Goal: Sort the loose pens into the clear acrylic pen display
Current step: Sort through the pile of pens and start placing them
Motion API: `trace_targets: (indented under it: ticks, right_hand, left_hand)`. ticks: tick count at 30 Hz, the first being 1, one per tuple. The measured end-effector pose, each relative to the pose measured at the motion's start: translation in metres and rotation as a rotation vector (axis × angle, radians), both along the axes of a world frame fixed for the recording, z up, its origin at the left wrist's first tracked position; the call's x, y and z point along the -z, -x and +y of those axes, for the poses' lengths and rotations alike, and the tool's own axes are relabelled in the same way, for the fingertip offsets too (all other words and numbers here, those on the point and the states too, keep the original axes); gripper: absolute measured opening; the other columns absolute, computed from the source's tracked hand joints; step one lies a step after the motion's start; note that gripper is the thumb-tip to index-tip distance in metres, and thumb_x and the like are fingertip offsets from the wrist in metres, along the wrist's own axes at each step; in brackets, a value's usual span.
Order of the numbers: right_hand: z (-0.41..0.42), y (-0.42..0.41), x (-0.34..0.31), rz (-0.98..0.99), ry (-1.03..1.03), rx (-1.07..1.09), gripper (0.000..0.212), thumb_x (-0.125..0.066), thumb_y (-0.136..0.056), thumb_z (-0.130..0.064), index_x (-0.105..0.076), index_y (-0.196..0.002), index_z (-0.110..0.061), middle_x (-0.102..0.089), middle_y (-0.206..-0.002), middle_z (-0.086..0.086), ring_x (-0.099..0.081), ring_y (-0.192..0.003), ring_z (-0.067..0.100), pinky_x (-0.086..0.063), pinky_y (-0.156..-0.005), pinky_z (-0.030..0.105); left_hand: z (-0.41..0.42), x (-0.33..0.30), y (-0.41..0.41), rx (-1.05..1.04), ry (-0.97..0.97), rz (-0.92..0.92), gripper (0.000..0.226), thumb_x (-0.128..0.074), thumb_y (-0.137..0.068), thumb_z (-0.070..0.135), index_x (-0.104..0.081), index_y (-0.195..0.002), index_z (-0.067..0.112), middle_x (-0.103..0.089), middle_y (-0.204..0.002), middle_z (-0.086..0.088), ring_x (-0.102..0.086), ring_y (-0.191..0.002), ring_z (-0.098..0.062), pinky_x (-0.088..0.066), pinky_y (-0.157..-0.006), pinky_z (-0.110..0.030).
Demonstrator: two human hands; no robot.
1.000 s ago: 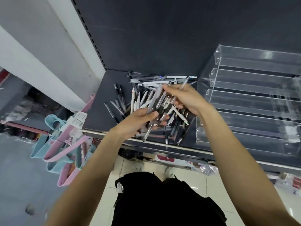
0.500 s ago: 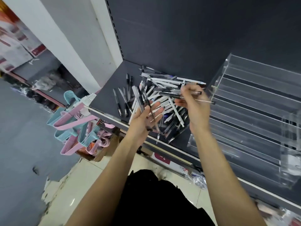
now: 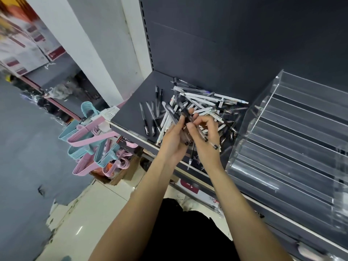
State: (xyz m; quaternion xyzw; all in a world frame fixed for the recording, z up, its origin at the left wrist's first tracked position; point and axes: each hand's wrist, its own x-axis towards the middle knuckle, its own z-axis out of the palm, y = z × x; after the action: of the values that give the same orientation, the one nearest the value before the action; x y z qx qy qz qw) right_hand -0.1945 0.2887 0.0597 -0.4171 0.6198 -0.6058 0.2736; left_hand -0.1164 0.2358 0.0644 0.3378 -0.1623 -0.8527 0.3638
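1. Pens held in the two hands come nearest: the left hand (image 3: 174,136) has its fingers curled round a bundle of clear-barrelled black pens (image 3: 185,117), whose ends stick out past the fingertips toward the far side.
2. Touching it on the right, the right hand (image 3: 206,132) pinches pens from the same bundle between thumb and curled fingers; two clear pens with dark tips (image 3: 211,143) slant out toward the near right under its palm.
3. Both hands hover over the near edge of the dark grey shelf (image 3: 131,110), above the near part of the pile.
4. Just beyond the hands lies the loose pile of pens (image 3: 205,102), white-barrelled and clear ones crossed over each other in no order, reaching to the back panel of the shelf.
5. Left of the pile, a few black-capped pens (image 3: 150,117) lie apart from it, roughly side by side, pointing from near to far.
6. Right of the pile, just beside it, stands the clear acrylic pen display (image 3: 293,132), its stepped trays rising toward the far side; no pens show in the trays I can see.
7. Off the left end of the shelf, lower down, hang pink and blue hangers (image 3: 88,136) bunched together.
8. Far left, a white pillar (image 3: 98,53) rises beside the shelf.
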Motion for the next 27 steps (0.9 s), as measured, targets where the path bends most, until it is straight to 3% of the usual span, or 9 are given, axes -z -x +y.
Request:
trace_targets:
  ticks: [3,6,8,10,13,18,21,23,27]
  right_hand:
    - [0.001,-0.006,0.004,-0.092,-0.005,-0.094,0.012,-0.062,-0.084,-0.036,-0.056,-0.095,-0.035,-0.059,-0.111,-0.004,-0.049,-0.118,0.026,-0.042,-0.100,0.046]
    - [0.009,-0.004,0.000,-0.251,0.031,-0.051,0.027,-0.065,-0.082,-0.027,-0.057,-0.108,-0.023,-0.056,-0.117,0.001,-0.051,-0.116,0.016,-0.043,-0.094,0.027]
    - [0.012,0.000,-0.001,-0.441,0.083,0.047,0.033,-0.063,-0.084,-0.023,-0.055,-0.115,-0.016,-0.056,-0.121,0.001,-0.052,-0.116,0.016,-0.043,-0.095,0.026]
    - [0.010,0.000,-0.005,-0.454,0.062,0.102,0.035,-0.054,-0.090,-0.023,-0.050,-0.122,-0.009,-0.054,-0.127,0.001,-0.050,-0.120,0.013,-0.040,-0.100,0.023]
    - [-0.001,-0.013,-0.011,-0.436,-0.041,0.100,0.032,-0.042,-0.099,-0.025,-0.047,-0.129,-0.013,-0.049,-0.135,-0.005,-0.044,-0.124,0.002,-0.036,-0.099,0.011]
    - [-0.020,-0.025,-0.013,-0.520,-0.083,0.117,0.026,-0.039,-0.101,-0.027,-0.048,-0.125,-0.030,-0.048,-0.133,-0.014,-0.041,-0.125,-0.002,-0.034,-0.096,0.015]
    - [-0.026,-0.029,-0.013,-0.502,-0.100,0.102,0.029,-0.038,-0.101,-0.026,-0.045,-0.129,-0.026,-0.048,-0.131,-0.013,-0.045,-0.116,-0.011,-0.038,-0.082,0.001]
    - [-0.027,-0.030,-0.013,-0.454,-0.112,0.089,0.027,-0.040,-0.101,-0.026,-0.045,-0.127,-0.024,-0.048,-0.127,-0.014,-0.049,-0.106,-0.016,-0.039,-0.078,0.000]
    - [-0.021,-0.022,-0.006,-0.055,-0.171,0.053,0.018,-0.053,-0.095,-0.029,-0.049,-0.112,-0.031,-0.057,-0.104,-0.016,-0.061,-0.092,0.008,-0.052,-0.078,0.030]
  left_hand:
    - [-0.006,0.002,-0.002,-0.057,-0.055,0.050,0.024,-0.048,-0.095,0.021,-0.063,-0.112,0.012,-0.066,-0.098,-0.002,-0.066,-0.083,-0.011,-0.055,-0.078,-0.026]
    - [-0.012,0.000,-0.009,-0.154,-0.029,0.141,0.021,-0.042,-0.100,0.015,-0.060,-0.109,0.012,-0.067,-0.088,0.001,-0.066,-0.084,-0.010,-0.055,-0.081,-0.027]
    - [-0.017,-0.001,-0.016,-0.195,0.010,0.146,0.021,-0.043,-0.099,0.015,-0.057,-0.114,0.011,-0.069,-0.092,0.000,-0.066,-0.090,-0.012,-0.055,-0.083,-0.030]
    - [-0.019,-0.005,-0.020,-0.211,0.029,0.124,0.023,-0.044,-0.098,0.016,-0.055,-0.118,0.011,-0.069,-0.096,0.000,-0.066,-0.093,-0.013,-0.055,-0.085,-0.031]
    - [-0.015,-0.008,-0.018,-0.208,0.052,0.125,0.024,-0.042,-0.099,0.017,-0.056,-0.118,0.012,-0.069,-0.101,-0.001,-0.068,-0.094,-0.015,-0.056,-0.082,-0.032]
    - [-0.010,-0.010,-0.016,-0.201,0.031,0.140,0.049,-0.047,-0.095,0.022,-0.039,-0.139,0.002,-0.065,-0.108,-0.006,-0.068,-0.098,-0.017,-0.056,-0.078,-0.036]
    - [-0.007,-0.007,-0.015,-0.145,0.120,0.125,0.023,-0.042,-0.098,0.016,-0.054,-0.117,0.011,-0.066,-0.088,0.000,-0.067,-0.086,-0.014,-0.055,-0.077,-0.031]
    - [-0.009,-0.006,-0.017,-0.159,0.147,0.129,0.022,-0.040,-0.100,0.012,-0.055,-0.116,0.015,-0.062,-0.086,0.000,-0.065,-0.086,-0.013,-0.053,-0.082,-0.031]
    - [-0.019,-0.002,-0.022,-0.167,0.197,0.089,0.027,-0.041,-0.098,0.014,-0.055,-0.121,0.016,-0.061,-0.092,0.000,-0.061,-0.092,-0.014,-0.046,-0.096,-0.036]
